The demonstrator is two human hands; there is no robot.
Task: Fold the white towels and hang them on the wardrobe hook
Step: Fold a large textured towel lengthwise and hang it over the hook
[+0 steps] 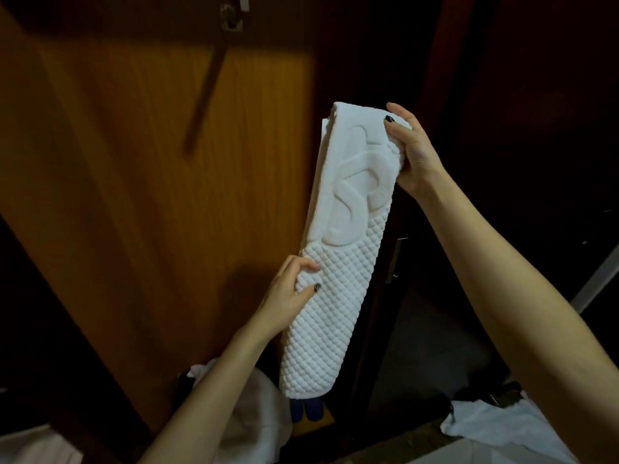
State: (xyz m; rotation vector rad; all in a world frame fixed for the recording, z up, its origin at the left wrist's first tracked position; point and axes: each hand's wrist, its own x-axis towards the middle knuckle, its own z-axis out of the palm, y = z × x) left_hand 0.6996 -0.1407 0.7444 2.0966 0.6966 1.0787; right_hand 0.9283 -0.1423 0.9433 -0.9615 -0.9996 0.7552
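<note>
A white towel (341, 269), folded into a long narrow strip with a waffle texture and a raised curly emblem, hangs upright in front of the wooden wardrobe door (160, 182). My right hand (410, 149) grips its top right corner, thumb on the front face. My left hand (288, 293) pinches the towel's left edge about halfway down. A metal hook (232, 16) sits high on the door, up and left of the towel, with a dark strap hanging from it.
More white cloth lies low in the view: a pile (254, 410) under my left arm and another (495, 426) at the bottom right. A blue and yellow item (310, 413) peeks out below the towel. The wardrobe's dark interior (502, 95) lies to the right.
</note>
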